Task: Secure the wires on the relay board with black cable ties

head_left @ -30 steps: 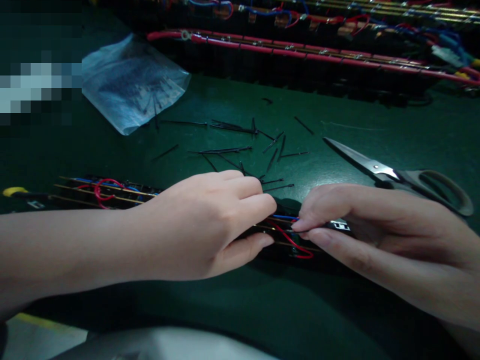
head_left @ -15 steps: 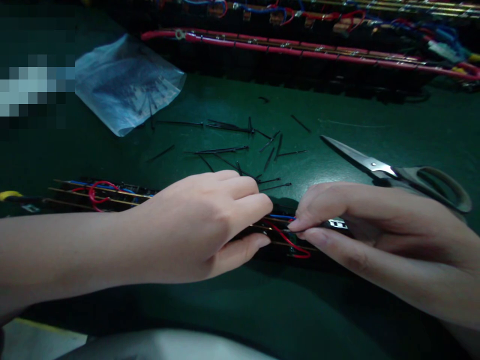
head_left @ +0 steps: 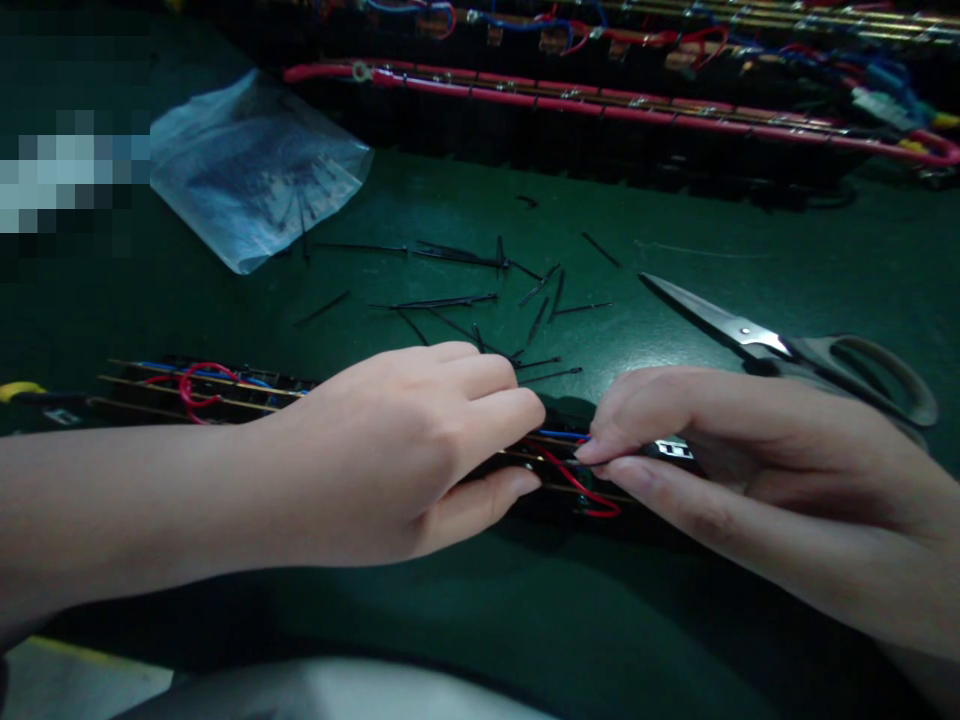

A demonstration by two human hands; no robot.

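No text, numbers or signs legible.

Has the left arm (head_left: 165, 510) stretched in from the left, bare and almost flat. Has the left hand (head_left: 420, 450) turned back side up, with fingers (head_left: 480, 372) curled down and tips hidden. Points the left thumb (head_left: 487, 507) right, on the near side, apart from the first finger. Holds the right hand (head_left: 765, 460) just to the right, not touching the left one. Pinches with the right thumb (head_left: 675, 495) and pointing finger (head_left: 626, 418), tips close together, aimed left.
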